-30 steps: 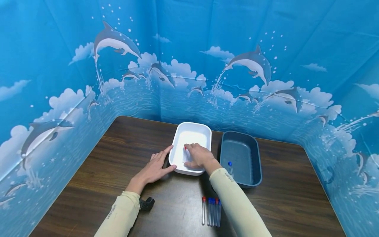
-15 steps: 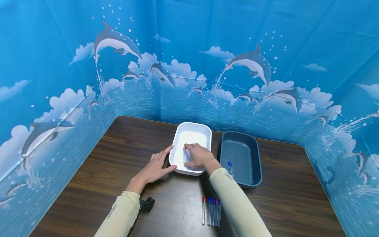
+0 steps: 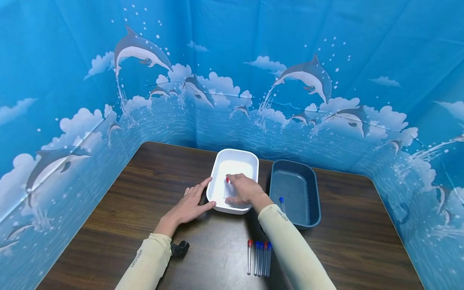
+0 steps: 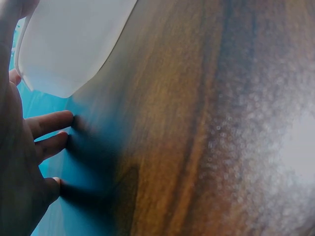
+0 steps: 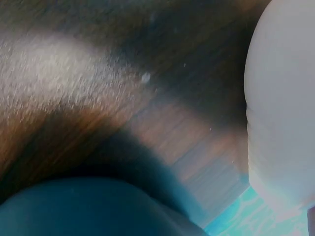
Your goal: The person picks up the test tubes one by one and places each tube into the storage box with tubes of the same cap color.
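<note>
Roughly: red-capped tube [image 3: 226, 187] in white tray [image 3: 235, 165], nr half, just L of R hand [image 3: 246, 190], the closer one; long axis near–far, cap far. R thumb & fingertips apart, grip on tube can't tell. L hand [image 3: 189, 206] fingers spread, at tray's L side.
</note>
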### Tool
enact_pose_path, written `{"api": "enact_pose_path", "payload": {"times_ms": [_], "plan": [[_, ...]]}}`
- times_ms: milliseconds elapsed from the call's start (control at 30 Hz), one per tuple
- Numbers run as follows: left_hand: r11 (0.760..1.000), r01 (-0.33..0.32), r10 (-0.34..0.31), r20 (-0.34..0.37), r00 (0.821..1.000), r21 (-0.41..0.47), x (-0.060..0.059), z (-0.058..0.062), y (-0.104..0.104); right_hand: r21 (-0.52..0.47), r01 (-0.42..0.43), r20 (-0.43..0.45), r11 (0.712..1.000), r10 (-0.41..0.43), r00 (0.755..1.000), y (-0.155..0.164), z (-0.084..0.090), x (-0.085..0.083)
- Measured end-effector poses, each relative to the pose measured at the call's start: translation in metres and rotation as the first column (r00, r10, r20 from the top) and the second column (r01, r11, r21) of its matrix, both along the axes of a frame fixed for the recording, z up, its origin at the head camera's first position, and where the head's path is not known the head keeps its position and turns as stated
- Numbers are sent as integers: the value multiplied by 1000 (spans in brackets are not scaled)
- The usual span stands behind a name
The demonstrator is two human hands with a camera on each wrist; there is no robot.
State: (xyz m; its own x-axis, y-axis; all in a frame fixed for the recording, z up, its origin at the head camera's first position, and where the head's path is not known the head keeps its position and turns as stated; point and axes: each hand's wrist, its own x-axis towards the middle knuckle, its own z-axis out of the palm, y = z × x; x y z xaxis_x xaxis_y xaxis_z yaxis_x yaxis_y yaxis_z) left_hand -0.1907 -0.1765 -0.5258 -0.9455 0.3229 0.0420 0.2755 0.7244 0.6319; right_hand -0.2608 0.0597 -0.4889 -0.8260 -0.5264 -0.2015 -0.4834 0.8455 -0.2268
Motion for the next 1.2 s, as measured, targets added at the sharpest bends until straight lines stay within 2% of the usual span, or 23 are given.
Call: {"api": "enact_pose_path", "payload": {"times_ms": [200,467,667,900,1200], "plan": [[1000,5,-5,8,1000,4,-1,-1,1,-13,35,-1,999,-35,999,10,5,-1],[1000,-2,2,11,1000,0,-2,-3,-2,-32,-44,-105,999,41,994,20,16,-1],[1000,-5,5,12,1000,-2,-3,-2,-4,-74,-60,-137,995,50,989,26,28,5],[1000,2,-2,12,1000,-7,-3,-1,-3,-119,-72,-180,990,50,982,37,40,21],[1000,4,-4,22,1000,-5,-3,-2,-1,-192,-77,-235,978,30,972,61,55,57]]}}
